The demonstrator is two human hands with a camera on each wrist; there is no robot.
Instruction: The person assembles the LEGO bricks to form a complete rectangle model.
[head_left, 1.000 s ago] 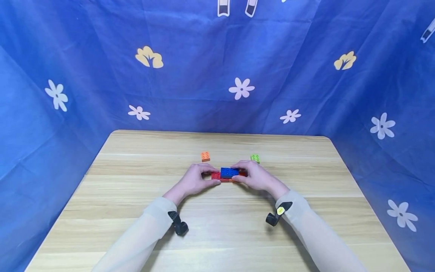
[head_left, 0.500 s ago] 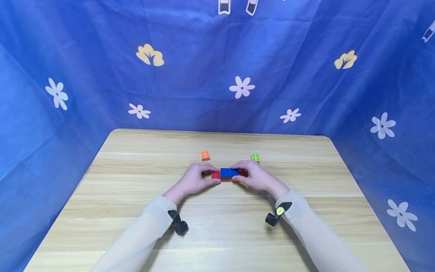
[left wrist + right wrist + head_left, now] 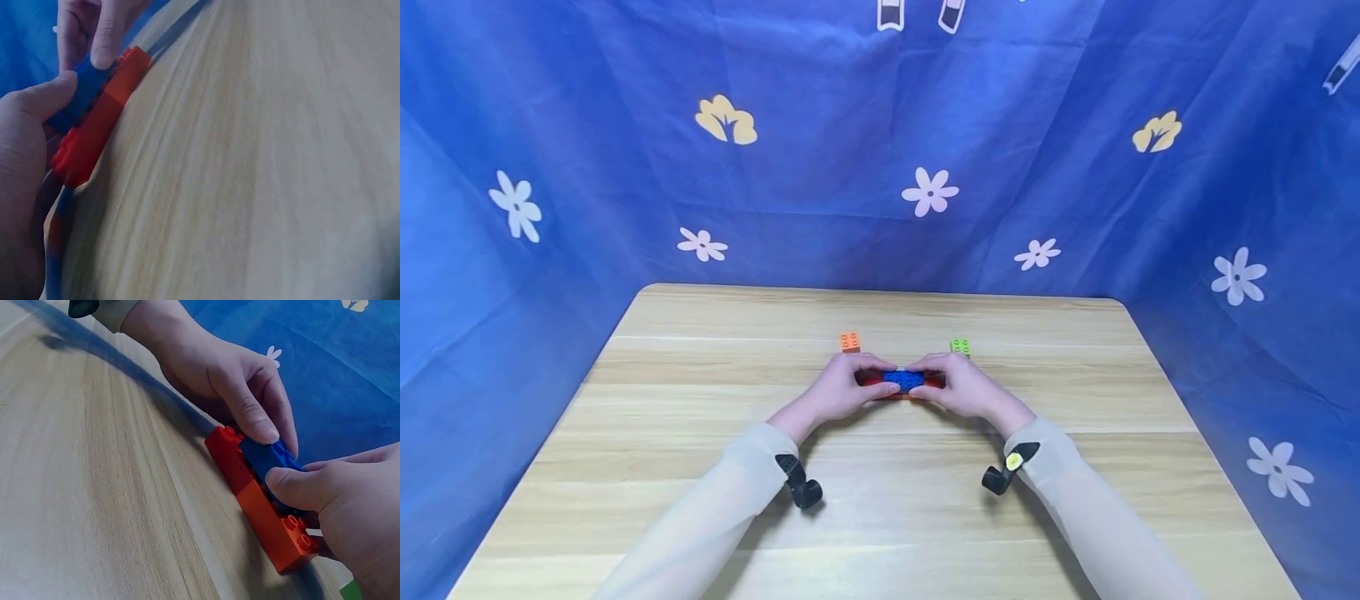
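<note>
A blue eight-stud brick (image 3: pixel 904 380) sits across the tops of a red brick (image 3: pixel 234 465) and an orange brick (image 3: pixel 272 528), which stand end to end on the table. My left hand (image 3: pixel 838 390) pinches the blue brick's left end, thumb on the near side and fingers at the back. At its right end my right hand (image 3: pixel 966 387) pinches the same brick in like manner. Studs of the lower bricks show beyond both ends of the blue one in the right wrist view. Whether it is pressed fully down, I cannot tell.
Behind my left hand lies a small orange four-stud brick (image 3: pixel 850 341). A small green four-stud brick (image 3: pixel 960 345) lies just behind my right hand. The wooden table (image 3: pixel 880 517) ends at a blue patterned curtain (image 3: pixel 820 167) at the back and sides.
My left hand has shifted right, from the red brick's end onto the blue brick. My right hand keeps its hold on the blue brick, almost unmoved.
</note>
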